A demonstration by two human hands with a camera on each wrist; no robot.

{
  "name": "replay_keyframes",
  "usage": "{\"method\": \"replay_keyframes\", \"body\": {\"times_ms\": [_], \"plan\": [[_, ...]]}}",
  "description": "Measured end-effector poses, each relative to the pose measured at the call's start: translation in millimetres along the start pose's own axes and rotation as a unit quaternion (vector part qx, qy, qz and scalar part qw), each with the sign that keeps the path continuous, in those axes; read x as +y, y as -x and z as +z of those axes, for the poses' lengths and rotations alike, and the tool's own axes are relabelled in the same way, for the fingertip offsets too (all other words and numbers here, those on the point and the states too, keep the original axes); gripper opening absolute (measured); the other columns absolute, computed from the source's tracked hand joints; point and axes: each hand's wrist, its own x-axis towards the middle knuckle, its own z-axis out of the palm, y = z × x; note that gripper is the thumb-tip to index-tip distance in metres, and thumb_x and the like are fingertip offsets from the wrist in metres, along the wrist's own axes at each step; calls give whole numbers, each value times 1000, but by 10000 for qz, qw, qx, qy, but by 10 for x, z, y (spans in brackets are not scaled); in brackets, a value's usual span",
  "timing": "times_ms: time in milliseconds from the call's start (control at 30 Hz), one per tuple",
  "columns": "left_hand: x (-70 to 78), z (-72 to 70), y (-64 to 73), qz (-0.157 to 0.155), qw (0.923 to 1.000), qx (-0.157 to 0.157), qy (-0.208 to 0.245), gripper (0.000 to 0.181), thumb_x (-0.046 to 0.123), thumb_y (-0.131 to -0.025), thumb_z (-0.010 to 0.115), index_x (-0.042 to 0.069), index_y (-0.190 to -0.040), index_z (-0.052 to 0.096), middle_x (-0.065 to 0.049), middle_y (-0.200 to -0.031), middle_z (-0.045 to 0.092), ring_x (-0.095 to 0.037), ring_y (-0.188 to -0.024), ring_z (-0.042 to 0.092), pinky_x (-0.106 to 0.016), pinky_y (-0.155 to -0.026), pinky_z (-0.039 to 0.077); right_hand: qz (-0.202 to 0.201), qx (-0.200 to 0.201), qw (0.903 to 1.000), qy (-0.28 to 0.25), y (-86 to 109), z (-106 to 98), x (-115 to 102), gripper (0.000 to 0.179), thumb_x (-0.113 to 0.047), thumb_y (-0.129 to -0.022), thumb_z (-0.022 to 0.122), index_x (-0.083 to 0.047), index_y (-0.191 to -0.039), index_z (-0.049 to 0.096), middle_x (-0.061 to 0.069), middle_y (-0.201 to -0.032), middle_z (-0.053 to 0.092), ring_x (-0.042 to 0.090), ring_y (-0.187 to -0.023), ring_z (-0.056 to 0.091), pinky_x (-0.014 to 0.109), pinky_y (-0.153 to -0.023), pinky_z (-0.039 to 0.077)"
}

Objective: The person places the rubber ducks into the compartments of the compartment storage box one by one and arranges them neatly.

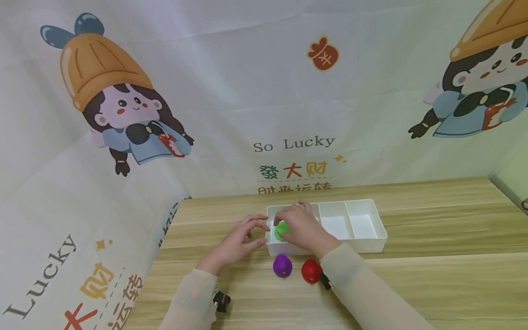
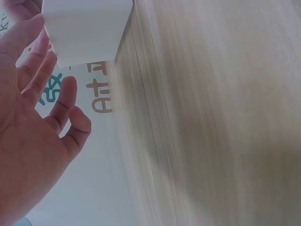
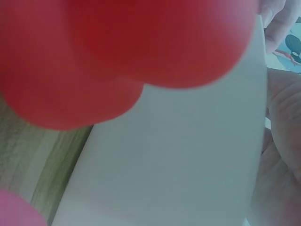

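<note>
My right hand reaches over the left part of a white divided tray. Its thumb and forefinger pinch a small green rubber duck inside the leftmost compartment. The right fingers hide part of the duck. At the tray's left end is my left hand, its fingers loosely bent with the tips close to the end wall; the left wrist view shows this hand beside the tray's white end. In front of the tray sit a purple rubber duck and a red rubber duck, the red one beside my right wrist.
Bare compartments show at the tray's right. Everything stands on a wood-grain table, with a printed cloth hanging behind it and along the left. Black wrist straps show below the sleeves.
</note>
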Motion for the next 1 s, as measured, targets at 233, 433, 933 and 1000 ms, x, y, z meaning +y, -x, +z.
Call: {"method": "replay_keyframes", "body": {"times_ms": [233,433,933,1000], "plan": [[3,4,-7,35,10000,13,-40,25,17,-98,70,9,-121,65,-12,-157,47,-32,-127,48,-36,-93,44,-46,123,9999,-101,55,-41,-5,24,-17,-85,85,-21,-107,76,-3,-118,76,24,-127,60,62,-121,20],[16,7,-10,64,10000,4,-21,26,16,-99,69,5,-122,64,-13,-157,47,-33,-130,47,-35,-93,44,-44,317,9993,-182,106,-69,12,21,-19,-87,83,-22,-107,75,-4,-119,76,25,-127,60,58,-118,26],[-6,24,-23,143,9998,74,-91,25,14,-98,70,5,-120,64,-14,-155,49,-35,-130,46,-38,-92,44,-15,684,9973,-251,279,-92,32,20,-21,-90,80,-22,-108,74,-1,-123,74,25,-129,59,52,-116,35],[-11,30,-30,134,9998,83,-139,24,15,-98,70,6,-120,65,-13,-155,49,-34,-130,46,-38,-93,43,21,752,9968,-255,309,-103,35,20,-21,-89,81,-22,-108,74,-1,-122,73,26,-129,59,52,-116,36]]}}
